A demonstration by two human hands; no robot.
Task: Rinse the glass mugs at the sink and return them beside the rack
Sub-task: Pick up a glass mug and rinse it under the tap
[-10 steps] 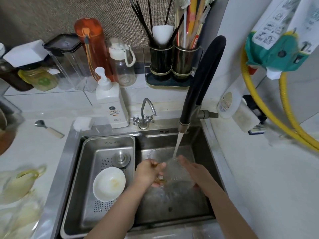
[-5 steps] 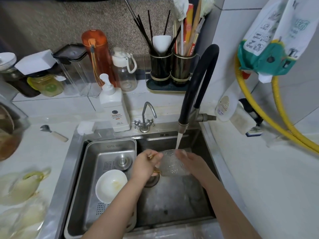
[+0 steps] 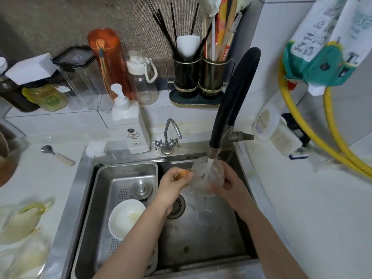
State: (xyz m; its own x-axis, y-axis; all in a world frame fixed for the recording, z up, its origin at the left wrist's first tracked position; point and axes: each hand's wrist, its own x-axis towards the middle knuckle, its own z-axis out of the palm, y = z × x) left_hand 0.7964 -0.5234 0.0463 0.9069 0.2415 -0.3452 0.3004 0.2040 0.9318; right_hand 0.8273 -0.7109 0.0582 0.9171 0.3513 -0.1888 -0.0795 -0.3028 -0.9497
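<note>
Both hands hold one glass mug (image 3: 207,176) over the sink (image 3: 201,228), directly beneath the black faucet (image 3: 231,101). Left hand (image 3: 175,183) pinches the amber handle (image 3: 183,175) on the mug's left side; right hand (image 3: 229,183) curls round the mug's right wall and base. The mug stands mouth-up, and the water stream (image 3: 209,165) falls from the spout straight into it. Below the mug lies the open drain (image 3: 177,207). To the left, inside the sink, a steel tray (image 3: 100,198) carries a white bowl (image 3: 126,218) and a drain plug (image 3: 141,187).

On the counter (image 3: 36,178) at the near left edge lie pale, blurred glass shapes with a yellowish handle (image 3: 22,220); whether these are further mugs cannot be told. Farther back are a spoon (image 3: 57,155), a soap pump (image 3: 130,125) and a small chrome tap (image 3: 168,137). Against the rear wall stand an orange bottle (image 3: 106,61), a clear bottle (image 3: 142,79) and twin utensil cups (image 3: 200,77). A yellow hose (image 3: 314,135) runs along the right wall.

Step in hand, by judgement: rinsing, with the mug filling. The next move likely calls for tipping the mug to empty it over the drain, keeping a firm hold on the handle because wet glass slips, then carrying it out to the counter beside the rack, which cannot be identified with certainty here.
</note>
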